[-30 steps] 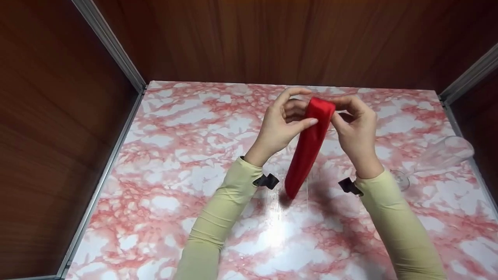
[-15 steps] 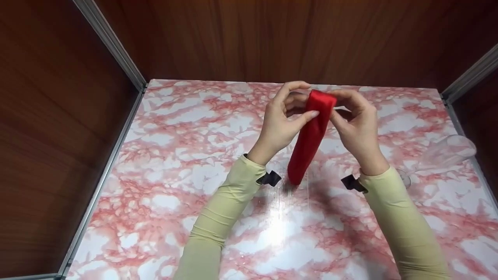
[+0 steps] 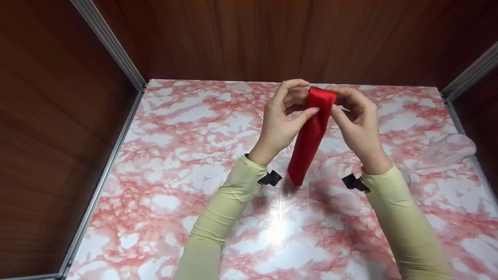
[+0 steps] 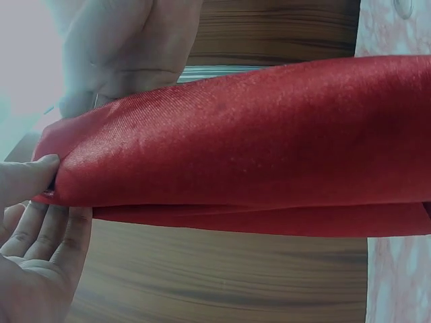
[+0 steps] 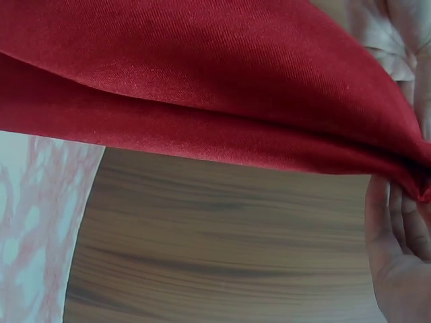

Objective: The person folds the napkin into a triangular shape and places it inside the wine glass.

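Observation:
A shiny red satin cloth (image 3: 308, 146), folded into a long narrow band, hangs in a slant over the table. My left hand (image 3: 281, 120) pinches its top from the left, thumb on the front face. From the right, my right hand (image 3: 360, 122) pinches the top edge between thumb and fingers. In the left wrist view the band of cloth (image 4: 236, 148) shows layered folds along its lower side. The cloth (image 5: 202, 87) looks gathered toward the right hand in the right wrist view. The lower end hangs near the tabletop, above its shadow.
A clear stemmed glass (image 3: 447, 149) lies on its side at the table's right, its foot partly behind my right sleeve (image 3: 397, 210). The pink-and-white marbled table (image 3: 163, 202) has dark wood panels (image 3: 249, 39) at the back and sides.
Both hands have risen slightly with the red cloth, moving toward the back panel. Its lower end now hangs higher. The right thumb has shifted a little along the edge.

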The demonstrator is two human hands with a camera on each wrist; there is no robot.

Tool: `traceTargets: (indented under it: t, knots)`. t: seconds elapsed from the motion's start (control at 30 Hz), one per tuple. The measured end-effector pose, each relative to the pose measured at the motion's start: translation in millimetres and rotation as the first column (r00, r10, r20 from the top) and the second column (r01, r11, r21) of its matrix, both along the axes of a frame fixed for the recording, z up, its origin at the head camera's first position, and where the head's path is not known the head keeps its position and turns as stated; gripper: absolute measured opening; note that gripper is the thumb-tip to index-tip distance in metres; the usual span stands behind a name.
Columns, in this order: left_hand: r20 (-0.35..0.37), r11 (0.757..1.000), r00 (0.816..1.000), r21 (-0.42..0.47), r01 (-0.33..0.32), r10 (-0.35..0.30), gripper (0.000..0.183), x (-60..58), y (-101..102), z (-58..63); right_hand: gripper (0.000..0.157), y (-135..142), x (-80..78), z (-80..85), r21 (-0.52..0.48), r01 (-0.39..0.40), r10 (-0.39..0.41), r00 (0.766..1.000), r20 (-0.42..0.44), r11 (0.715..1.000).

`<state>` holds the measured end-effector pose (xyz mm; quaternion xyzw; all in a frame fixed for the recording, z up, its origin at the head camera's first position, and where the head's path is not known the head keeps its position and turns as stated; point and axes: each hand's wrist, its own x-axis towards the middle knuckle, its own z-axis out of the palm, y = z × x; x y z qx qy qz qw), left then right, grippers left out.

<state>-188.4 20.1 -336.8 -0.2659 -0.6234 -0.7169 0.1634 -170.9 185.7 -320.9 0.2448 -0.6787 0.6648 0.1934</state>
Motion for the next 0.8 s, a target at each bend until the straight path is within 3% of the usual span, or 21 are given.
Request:
traceTargets:
  t: [0.1, 0.17, 0.37, 0.6, 0.8]
  knots:
    - [0.013, 1.0, 1.0, 0.004, 0.002, -0.002, 0.048, 0.7, -1, 0.5, 0.028, 6, -5.7, -8.7, -0.085, -0.099, 0.1, 0.995, 0.016, 0.992]
    - [0.013, 1.0, 1.0, 0.004, 0.001, -0.001, 0.048, 0.8, -1, 0.3, 0.032, 9, -9.0, -13.7, -0.098, -0.124, 0.127, 0.991, 0.029, 0.987]
    - [0.003, 1.0, 1.0, -0.003, 0.0, 0.0, 0.047, 4.2, -4, 0.5, 0.038, 7, -5.4, -10.1, -0.082, -0.106, 0.112, 0.99, 0.08, 0.991]
    - [0.004, 1.0, 1.0, -0.001, -0.009, 0.009, 0.043, 19.5, -7, 14.0, 0.035, 1, 2.2, 0.3, -0.067, -0.076, 0.081, 0.994, 0.08, 0.995]
    - [0.035, 1.0, 0.999, 0.004, -0.006, 0.006, 0.043, 24.1, -9, 16.9, 0.034, 1, 2.2, -0.2, -0.043, -0.055, 0.058, 0.995, 0.078, 0.998]
